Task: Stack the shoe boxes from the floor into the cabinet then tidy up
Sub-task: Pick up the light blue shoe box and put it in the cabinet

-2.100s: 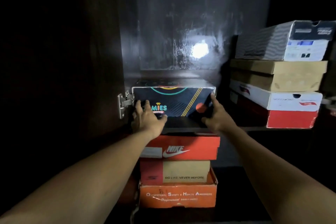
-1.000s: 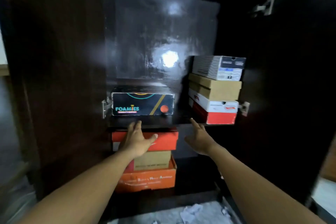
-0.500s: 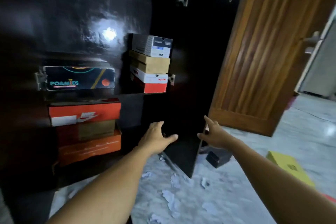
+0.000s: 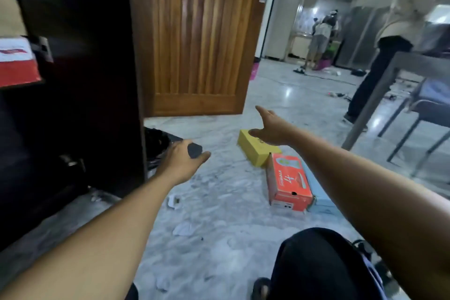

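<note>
Three shoe boxes lie on the marble floor: a yellow box, an orange box in front of it, and a pale blue box partly hidden behind the orange one. My right hand hovers over the yellow box with its fingers spread, holding nothing. Empty as well, my left hand is stretched out beside the dark cabinet door. At the left edge, a red and white box and a brown box show on the cabinet shelf.
Scraps of paper litter the floor near my knee. A dark object lies at the foot of the cabinet door. A wooden door stands behind. A grey table leg, a chair and two persons are to the right.
I have let go of the dark box on the cabinet shelf and turned right. Both hands moved from the shelf toward the boxes on the floor.
</note>
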`<state>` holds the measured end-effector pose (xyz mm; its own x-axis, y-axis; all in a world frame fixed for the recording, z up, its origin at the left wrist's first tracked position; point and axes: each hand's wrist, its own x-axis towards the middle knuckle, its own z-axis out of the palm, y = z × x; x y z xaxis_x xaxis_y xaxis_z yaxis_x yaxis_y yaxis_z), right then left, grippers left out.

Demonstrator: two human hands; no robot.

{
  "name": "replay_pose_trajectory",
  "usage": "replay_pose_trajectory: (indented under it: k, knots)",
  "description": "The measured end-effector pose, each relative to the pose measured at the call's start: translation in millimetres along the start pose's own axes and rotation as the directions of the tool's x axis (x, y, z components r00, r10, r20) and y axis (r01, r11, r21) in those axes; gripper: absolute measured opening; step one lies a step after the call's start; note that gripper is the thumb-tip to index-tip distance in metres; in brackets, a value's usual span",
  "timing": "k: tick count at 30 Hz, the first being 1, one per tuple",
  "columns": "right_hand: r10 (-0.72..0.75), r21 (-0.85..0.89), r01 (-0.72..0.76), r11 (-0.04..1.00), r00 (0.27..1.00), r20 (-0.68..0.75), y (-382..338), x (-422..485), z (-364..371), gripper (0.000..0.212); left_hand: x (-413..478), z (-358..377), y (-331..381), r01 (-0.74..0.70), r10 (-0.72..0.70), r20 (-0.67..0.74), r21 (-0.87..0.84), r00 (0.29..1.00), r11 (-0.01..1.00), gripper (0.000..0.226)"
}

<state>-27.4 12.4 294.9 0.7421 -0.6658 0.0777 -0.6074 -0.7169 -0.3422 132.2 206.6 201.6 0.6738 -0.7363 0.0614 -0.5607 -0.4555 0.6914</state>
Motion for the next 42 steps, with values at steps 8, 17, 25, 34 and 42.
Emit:
replay_pose_trajectory:
  k: [8, 17, 25, 34, 42]
  knots:
    - [0.324, 0.091, -0.334, 0.938, 0.940, 0.103, 211, 5, 95, 0.083, 65, 188, 18, -0.135, 0.104, 0.281, 0.092, 0.954, 0.987, 0.079]
    - [0.674, 0.315, -0.639, 0.702, 0.739, -0.001, 414, 11, 196, 0.078, 139, 402, 79, -0.490, 0.355, 0.526, 0.139, 0.773, 0.860, 0.069]
    - [0.790, 0.343, -0.727, 0.595, 0.607, -0.083, 521, 16, 209, 0.069, 172, 527, 150, -0.726, 0.522, 0.613, 0.126, 0.593, 0.676, 0.069]
    - [0.820, 0.526, -0.712, 0.465, 0.570, 0.046, 582, 24, 210, 0.064, 189, 581, 144, -0.843, 0.466, 0.720, 0.326, 0.514, 0.427, 0.090]
    - [0.903, 0.565, -0.705, 0.429, 0.353, -0.245, 503, 21, 247, 0.047, 205, 537, 96, -0.771, 0.474, 0.612, 0.437, 0.633, 0.464, 0.071]
